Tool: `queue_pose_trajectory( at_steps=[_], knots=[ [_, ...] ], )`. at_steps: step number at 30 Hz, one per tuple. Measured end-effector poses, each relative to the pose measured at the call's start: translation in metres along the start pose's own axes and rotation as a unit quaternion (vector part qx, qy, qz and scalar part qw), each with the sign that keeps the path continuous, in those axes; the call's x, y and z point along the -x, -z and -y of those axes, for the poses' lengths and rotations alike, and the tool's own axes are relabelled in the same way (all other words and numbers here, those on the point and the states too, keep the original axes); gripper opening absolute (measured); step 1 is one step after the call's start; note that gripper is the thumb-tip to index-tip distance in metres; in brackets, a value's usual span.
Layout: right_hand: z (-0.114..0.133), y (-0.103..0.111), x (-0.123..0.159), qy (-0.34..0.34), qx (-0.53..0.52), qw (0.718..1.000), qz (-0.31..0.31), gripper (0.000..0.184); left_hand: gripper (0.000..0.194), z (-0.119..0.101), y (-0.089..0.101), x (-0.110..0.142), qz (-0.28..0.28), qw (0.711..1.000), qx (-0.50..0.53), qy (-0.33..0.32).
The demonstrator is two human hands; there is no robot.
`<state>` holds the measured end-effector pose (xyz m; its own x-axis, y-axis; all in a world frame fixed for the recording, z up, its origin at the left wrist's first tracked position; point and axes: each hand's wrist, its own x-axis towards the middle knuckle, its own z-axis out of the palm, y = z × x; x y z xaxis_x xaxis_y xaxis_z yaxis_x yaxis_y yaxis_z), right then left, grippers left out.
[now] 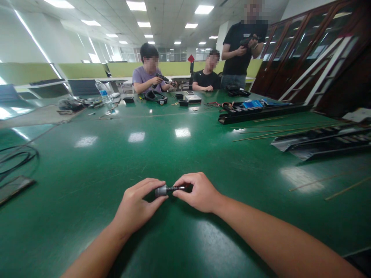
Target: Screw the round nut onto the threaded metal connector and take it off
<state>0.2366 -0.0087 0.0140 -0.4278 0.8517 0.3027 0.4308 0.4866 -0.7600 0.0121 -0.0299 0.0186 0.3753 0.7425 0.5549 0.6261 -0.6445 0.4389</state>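
In the head view, my left hand (136,202) pinches a short grey metal cylinder (161,191) between thumb and fingers. From the cylinder's right end sticks out a thin dark shaft (174,189), which looks ribbed or spring-wound and has a bright metal tip. My right hand (199,193) has its thumb and index finger closed around this shaft, near the tip. Both parts lie in one line, roughly level, just over the green table (139,158). The right hand's other fingers are curled and partly hidden.
Black metal channels (327,143) and thin rods (261,136) lie at the right. Black cable (17,158) and a flat dark piece (16,188) are at the left. Across the table are a water bottle (102,92), black goggles (156,96) and several people. A ladder (321,69) leans at right.
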Motion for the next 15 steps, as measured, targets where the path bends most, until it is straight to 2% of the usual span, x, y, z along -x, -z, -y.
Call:
queue_pose_trajectory(
  at_steps=[15],
  knots=[
    [0.0016, 0.0014, -0.0003, 0.0, -0.008, 1.0, -0.015, 0.008, 0.025, 0.0021, 0.002, -0.0011, -0.005, 1.0, -0.006, -0.001]
  ],
)
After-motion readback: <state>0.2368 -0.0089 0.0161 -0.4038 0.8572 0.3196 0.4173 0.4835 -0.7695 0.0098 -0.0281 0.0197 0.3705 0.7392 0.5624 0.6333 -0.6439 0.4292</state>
